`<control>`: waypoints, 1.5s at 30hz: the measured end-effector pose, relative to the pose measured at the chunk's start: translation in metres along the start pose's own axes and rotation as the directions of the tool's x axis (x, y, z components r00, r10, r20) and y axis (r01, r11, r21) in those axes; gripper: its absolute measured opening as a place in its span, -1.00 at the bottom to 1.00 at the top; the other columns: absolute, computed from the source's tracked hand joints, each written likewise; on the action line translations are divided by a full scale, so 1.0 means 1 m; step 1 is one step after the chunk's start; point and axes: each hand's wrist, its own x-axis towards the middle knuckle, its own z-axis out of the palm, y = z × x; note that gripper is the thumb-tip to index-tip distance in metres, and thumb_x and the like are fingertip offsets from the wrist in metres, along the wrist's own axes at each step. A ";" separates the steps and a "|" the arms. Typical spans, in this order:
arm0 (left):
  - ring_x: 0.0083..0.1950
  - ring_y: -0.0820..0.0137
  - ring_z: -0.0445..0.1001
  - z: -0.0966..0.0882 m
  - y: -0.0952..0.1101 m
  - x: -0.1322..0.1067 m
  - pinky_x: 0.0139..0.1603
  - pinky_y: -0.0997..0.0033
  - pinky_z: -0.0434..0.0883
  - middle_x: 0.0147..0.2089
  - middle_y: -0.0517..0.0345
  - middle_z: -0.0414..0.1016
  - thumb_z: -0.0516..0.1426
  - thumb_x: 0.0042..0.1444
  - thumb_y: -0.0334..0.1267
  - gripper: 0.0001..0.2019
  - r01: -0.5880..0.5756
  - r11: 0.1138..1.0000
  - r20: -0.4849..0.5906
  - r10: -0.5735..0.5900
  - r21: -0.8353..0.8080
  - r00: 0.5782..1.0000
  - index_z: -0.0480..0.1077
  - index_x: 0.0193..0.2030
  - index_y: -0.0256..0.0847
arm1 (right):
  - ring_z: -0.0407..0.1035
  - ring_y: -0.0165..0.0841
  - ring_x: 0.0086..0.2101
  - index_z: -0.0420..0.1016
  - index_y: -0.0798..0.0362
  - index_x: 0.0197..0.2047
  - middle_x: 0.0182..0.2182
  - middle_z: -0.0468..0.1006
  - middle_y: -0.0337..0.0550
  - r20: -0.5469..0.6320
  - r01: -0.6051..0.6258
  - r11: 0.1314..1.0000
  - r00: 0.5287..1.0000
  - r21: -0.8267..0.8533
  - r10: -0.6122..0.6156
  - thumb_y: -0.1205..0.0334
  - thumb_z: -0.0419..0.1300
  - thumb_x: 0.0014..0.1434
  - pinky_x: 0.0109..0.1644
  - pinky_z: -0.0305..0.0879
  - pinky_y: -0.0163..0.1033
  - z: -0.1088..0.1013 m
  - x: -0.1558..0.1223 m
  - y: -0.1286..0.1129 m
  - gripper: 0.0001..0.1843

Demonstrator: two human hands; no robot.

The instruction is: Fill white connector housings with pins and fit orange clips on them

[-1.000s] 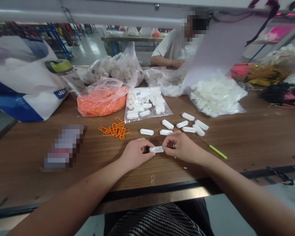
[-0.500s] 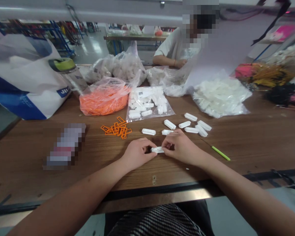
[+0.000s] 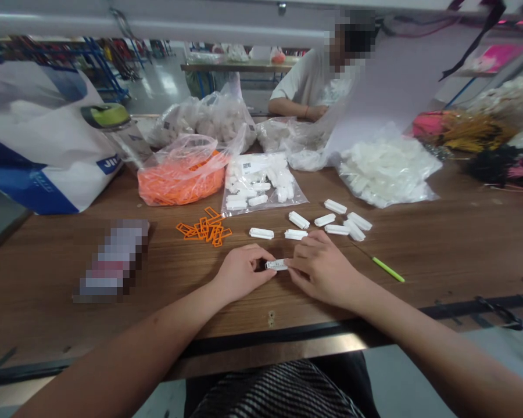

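Observation:
Between my two hands is a small white plastic connector housing (image 3: 277,265) with a row of tiny holes on its upper face. My left hand (image 3: 244,268) pinches its left end between thumb and fingers. At the other end, the fingertips of my right hand (image 3: 325,266) are closed on it, covering that end. Several similar white plastic pieces (image 3: 261,233) lie just beyond my hands. Right of them rests a thin pick with a bright green handle (image 3: 387,269). A small heap of orange rectangular frames (image 3: 206,228) lies to the left.
Behind stand a bag of orange frames (image 3: 181,180), a clear bag of white pieces (image 3: 261,186) and a bag of whitish parts (image 3: 386,171). A bottle (image 3: 122,130) and a large carrier bag (image 3: 47,139) are at left. A co-worker (image 3: 314,87) sits opposite.
My right hand has turned slightly, its fingers drawing closer together at the right end of the housing. My left hand keeps its pinch. The whole view has shifted a little.

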 end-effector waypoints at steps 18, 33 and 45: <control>-0.51 0.53 0.22 -0.002 -0.001 0.000 -0.43 0.49 0.19 -0.45 0.25 0.40 0.26 -0.02 -0.30 -0.87 -0.034 0.999 0.008 0.034 0.005 0.999 0.56 -0.27 -0.19 | 0.45 -0.33 -0.45 0.63 0.05 -0.44 -0.49 0.63 -0.16 0.280 -0.502 0.837 0.854 0.219 0.439 0.26 0.20 0.05 -0.38 0.28 -0.29 -0.011 -0.008 0.055 -0.83; -0.52 0.53 0.21 -0.002 0.000 0.000 -0.44 0.51 0.20 -0.45 0.26 0.40 0.26 -0.01 -0.30 -0.88 -0.018 1.000 0.008 0.018 0.004 1.000 0.56 -0.28 -0.17 | 0.44 -0.33 -0.44 0.59 0.03 -0.46 -0.51 0.60 -0.20 0.257 -0.485 0.853 0.864 0.193 0.433 0.20 0.19 0.07 -0.35 0.25 -0.27 -0.016 -0.016 0.061 -0.82; -0.51 0.52 0.24 -0.001 0.000 0.000 -0.43 0.50 0.22 -0.43 0.25 0.42 0.26 -0.01 -0.29 -0.87 -0.004 1.000 0.012 0.004 0.002 1.000 0.55 -0.27 -0.17 | 0.39 -0.27 -0.33 0.55 0.02 -0.47 -0.44 0.58 -0.18 0.199 -0.146 0.988 0.968 -0.053 0.153 0.35 0.16 0.02 -0.12 0.13 -0.14 -0.003 -0.011 0.066 -0.86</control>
